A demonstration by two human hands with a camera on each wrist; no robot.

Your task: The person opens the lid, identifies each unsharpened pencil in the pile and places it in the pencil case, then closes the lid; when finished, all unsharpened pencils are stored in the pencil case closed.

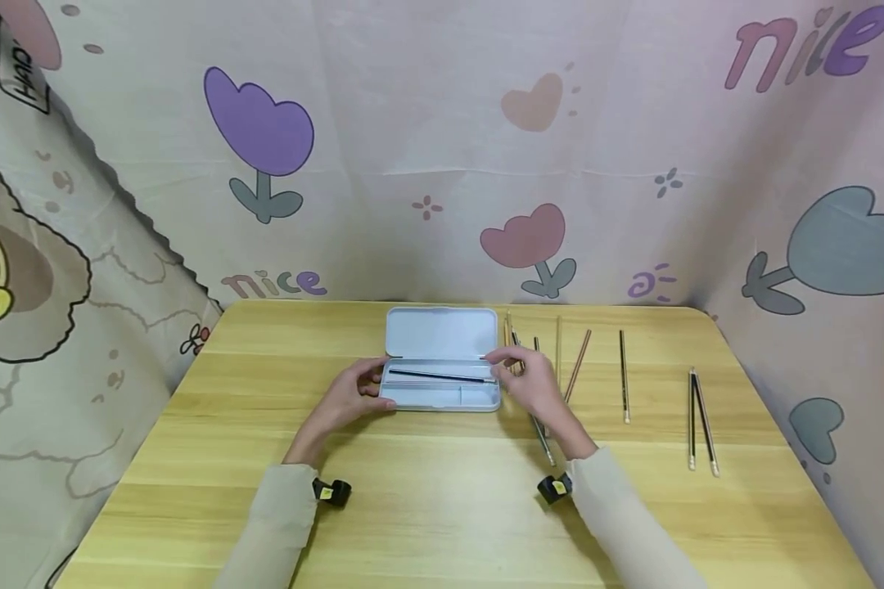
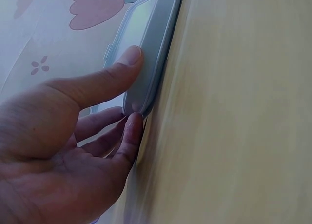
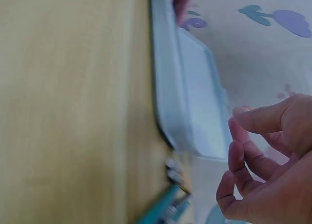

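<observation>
The case [image 1: 442,334] is pale blue, the table [image 1: 427,507] yellow wood-grain.

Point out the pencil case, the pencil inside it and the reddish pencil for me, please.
Pencil case [image 1: 442,334], head view: open lid's inside.
Pencil inside [image 1: 440,376], head view: middle of shaft.
Reddish pencil [image 1: 578,365], head view: middle of shaft.

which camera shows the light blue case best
The head view: nearly the whole light blue case shows, lid open, pencil inside. The left wrist view shows part of it, gripped by the left hand; the right wrist view shows an outer wall and the lid. Both crop it.
</observation>
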